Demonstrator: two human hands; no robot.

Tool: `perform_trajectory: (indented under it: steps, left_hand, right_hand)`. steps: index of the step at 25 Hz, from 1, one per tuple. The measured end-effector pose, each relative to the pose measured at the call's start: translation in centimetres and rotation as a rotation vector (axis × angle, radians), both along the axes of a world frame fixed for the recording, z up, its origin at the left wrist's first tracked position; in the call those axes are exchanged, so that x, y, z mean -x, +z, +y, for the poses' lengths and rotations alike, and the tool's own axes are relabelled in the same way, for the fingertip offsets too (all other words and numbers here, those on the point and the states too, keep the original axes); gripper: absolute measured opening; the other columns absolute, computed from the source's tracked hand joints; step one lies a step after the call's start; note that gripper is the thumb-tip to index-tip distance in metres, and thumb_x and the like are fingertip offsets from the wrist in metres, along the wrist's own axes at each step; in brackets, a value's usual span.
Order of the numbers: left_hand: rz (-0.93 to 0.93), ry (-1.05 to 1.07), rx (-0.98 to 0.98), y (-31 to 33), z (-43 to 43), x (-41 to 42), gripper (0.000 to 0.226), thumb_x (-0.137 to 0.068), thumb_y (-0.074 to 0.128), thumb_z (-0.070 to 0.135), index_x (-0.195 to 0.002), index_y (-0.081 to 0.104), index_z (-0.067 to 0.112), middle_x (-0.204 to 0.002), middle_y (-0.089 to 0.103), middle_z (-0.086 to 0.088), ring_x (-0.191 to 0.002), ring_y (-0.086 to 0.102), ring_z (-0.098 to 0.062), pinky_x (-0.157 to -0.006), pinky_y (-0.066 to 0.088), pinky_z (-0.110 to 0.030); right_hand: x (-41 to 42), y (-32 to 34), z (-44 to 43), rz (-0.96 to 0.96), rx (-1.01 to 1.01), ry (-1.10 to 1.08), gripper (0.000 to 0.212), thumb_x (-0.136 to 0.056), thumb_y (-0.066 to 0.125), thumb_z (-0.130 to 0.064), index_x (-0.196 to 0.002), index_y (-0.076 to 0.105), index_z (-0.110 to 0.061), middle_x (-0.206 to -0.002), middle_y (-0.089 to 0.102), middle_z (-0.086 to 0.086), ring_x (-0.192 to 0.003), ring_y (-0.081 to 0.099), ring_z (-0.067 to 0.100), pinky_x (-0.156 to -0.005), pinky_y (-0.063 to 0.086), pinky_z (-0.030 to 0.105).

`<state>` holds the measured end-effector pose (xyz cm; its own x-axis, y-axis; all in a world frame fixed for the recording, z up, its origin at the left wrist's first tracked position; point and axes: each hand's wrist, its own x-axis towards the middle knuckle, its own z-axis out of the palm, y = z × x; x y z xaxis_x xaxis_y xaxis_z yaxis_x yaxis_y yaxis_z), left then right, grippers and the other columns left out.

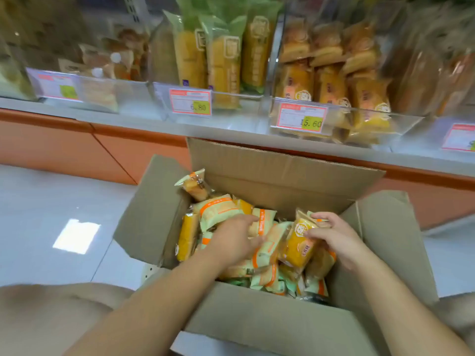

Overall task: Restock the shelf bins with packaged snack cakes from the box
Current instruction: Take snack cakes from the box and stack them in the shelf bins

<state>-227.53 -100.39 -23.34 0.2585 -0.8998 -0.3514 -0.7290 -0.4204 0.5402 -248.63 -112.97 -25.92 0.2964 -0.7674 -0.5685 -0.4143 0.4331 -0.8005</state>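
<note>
An open cardboard box (282, 176) in front of me holds several wrapped snack cakes, some yellow-orange, some pale green with orange stripes. My right hand (334, 235) grips a yellow-orange snack cake pack (298, 242) at the box's right side, fingers curled over its top. My left hand (234, 240) lies on the pale green packs (218, 211) in the middle of the box, its fingertips buried among them. Above, a clear shelf bin (401, 124) with a 15.60 tag holds matching yellow cakes.
Other clear bins line the shelf: tall green-wrapped yellow cakes (226, 65) behind a 6.80 tag, brown pastries (113, 60) to the left, more packs at far right. An orange panel (77, 147) runs under the shelf. White tiled floor (51, 214) lies left of the box.
</note>
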Motion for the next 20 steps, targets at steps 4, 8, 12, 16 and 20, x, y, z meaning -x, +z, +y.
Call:
perform_trajectory:
  steps: [4,8,12,16,20]
  left_hand:
    - [-0.496,0.212,0.077,1.9,1.1,-3.2,0.058,-0.086,0.065,0.041,-0.137,0.044,0.023,-0.128,0.047,-0.006,-0.118,0.047,-0.028,-0.092,0.046,-0.041]
    - [-0.426,0.312,-0.224,0.4,3.0,-4.0,0.066,-0.089,0.062,0.033,-0.144,0.028,0.018,-0.132,0.044,-0.012,-0.12,0.044,-0.03,-0.094,0.045,-0.041]
    - [-0.406,0.319,-0.181,0.2,3.1,-4.4,0.052,-0.093,0.057,0.026,-0.139,0.035,0.018,-0.129,0.049,-0.011,-0.117,0.046,-0.031,-0.096,0.043,-0.041]
    - [-0.223,0.383,-0.008,1.5,3.6,-5.0,0.037,-0.094,0.051,0.019,-0.131,0.047,0.02,-0.124,0.056,-0.008,-0.107,0.058,-0.03,-0.087,0.048,-0.039]
    - [-0.114,0.442,0.211,5.5,3.4,-5.6,0.04,-0.085,0.071,0.018,-0.122,0.056,0.024,-0.103,0.062,0.004,-0.092,0.059,-0.015,-0.073,0.044,-0.025]
  right_hand:
    - [1.0,0.3,-0.7,-0.131,-0.167,-0.102,0.032,-0.079,0.072,-0.002,-0.107,0.062,-0.015,-0.091,0.069,0.007,-0.08,0.063,0.019,-0.065,0.046,0.03]
    - [0.6,-0.4,-0.1,-0.301,-0.364,-0.147,0.029,-0.084,0.066,-0.003,-0.112,0.06,-0.007,-0.088,0.072,0.01,-0.08,0.068,0.021,-0.069,0.056,0.039]
    - [-0.4,-1.0,1.6,-0.338,-0.446,-0.145,0.029,-0.089,0.063,-0.01,-0.117,0.061,-0.002,-0.096,0.072,0.013,-0.086,0.068,0.023,-0.066,0.06,0.039]
    - [-0.8,-0.6,2.4,-0.366,-0.518,-0.153,0.029,-0.091,0.062,-0.017,-0.118,0.062,-0.005,-0.107,0.072,0.017,-0.099,0.069,0.027,-0.076,0.06,0.042]
    - [-1.1,0.6,2.4,-0.382,-0.523,-0.126,0.036,-0.085,0.066,-0.02,-0.118,0.064,-0.007,-0.107,0.071,0.018,-0.095,0.069,0.029,-0.077,0.06,0.046]
